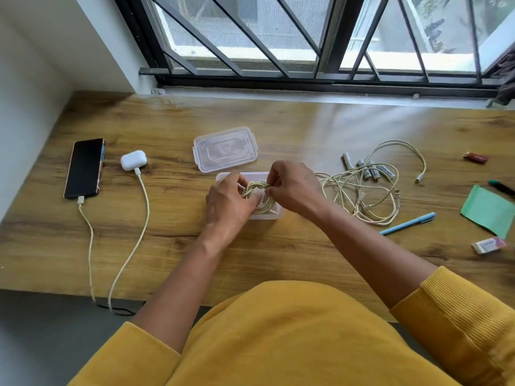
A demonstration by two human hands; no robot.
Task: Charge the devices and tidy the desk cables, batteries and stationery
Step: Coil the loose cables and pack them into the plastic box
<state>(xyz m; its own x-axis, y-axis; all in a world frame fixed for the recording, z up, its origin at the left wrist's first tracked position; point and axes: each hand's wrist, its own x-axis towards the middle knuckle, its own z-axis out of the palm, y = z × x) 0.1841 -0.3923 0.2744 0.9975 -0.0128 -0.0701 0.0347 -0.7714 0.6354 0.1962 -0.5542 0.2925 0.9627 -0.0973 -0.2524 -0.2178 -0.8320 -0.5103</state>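
Observation:
A coiled cream cable [257, 190] is held over a clear plastic box [274, 215] at the desk's middle. My left hand [227, 200] grips the coil from the left and my right hand [292, 188] pinches its wrapped top from the right. The box's lid [225, 149] lies just behind. A tangle of loose cream cables [362, 190] lies to the right, with several batteries [367, 168] behind it. At the left a black phone [85, 168] and a white earbud case [133, 160] each have a cable plugged in.
A blue pen [408, 223], a green paper pad [489, 208], an eraser [489, 244], a dark marker [501, 186] and a small red item [476, 157] lie at the right. The two charging cables [122, 263] run off the desk's front edge. A barred window runs along the back.

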